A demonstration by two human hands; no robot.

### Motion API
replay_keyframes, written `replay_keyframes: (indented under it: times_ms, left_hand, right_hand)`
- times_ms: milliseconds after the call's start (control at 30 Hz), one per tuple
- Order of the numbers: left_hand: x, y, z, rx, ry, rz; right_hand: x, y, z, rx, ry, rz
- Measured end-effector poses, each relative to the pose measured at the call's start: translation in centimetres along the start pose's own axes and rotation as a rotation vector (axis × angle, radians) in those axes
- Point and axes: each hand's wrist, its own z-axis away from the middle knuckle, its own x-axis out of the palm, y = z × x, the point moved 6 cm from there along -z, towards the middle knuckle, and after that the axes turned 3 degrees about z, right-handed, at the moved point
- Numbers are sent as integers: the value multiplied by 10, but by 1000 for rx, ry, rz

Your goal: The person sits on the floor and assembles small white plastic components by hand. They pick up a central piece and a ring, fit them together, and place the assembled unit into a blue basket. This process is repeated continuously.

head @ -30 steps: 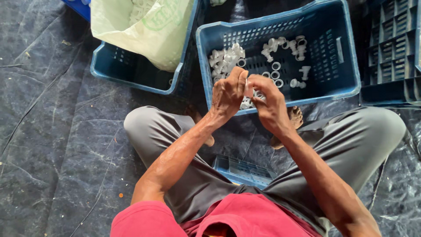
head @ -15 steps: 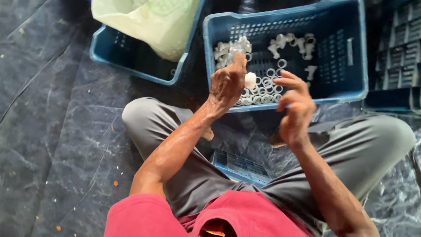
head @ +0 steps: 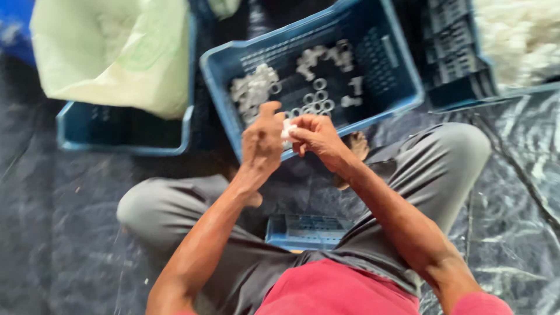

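Sitting cross-legged on a dark plastic sheet [head: 70, 233], in grey trousers [head: 443, 169] and a red shirt [head: 344, 291]. Left hand [head: 262, 143] and right hand [head: 318, 137] close together, just over the near rim of a blue crate [head: 402, 87]. Fingers of both hands pinched on one small white piece [head: 287, 129], held between them. Picture blurry, so shape of the piece hard to tell. Inside the crate, more small white rings and bits [head: 318, 102] lying loose. To the left, another blue crate [head: 122, 131] with a pale green bag [head: 116, 55] in it. Under the legs, a little blue tray [head: 306, 230].
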Motion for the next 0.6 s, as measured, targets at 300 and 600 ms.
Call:
replay_keyframes:
  times_ms: [300,600]
  left_hand:
    - [-29,-41,-8,-387,60,257]
    - [-42,-46,-19,-501,16,305]
  right_hand:
    - [-247,-69,56,-362,582,-617]
    - [-280,-7,3,-136,716,-65]
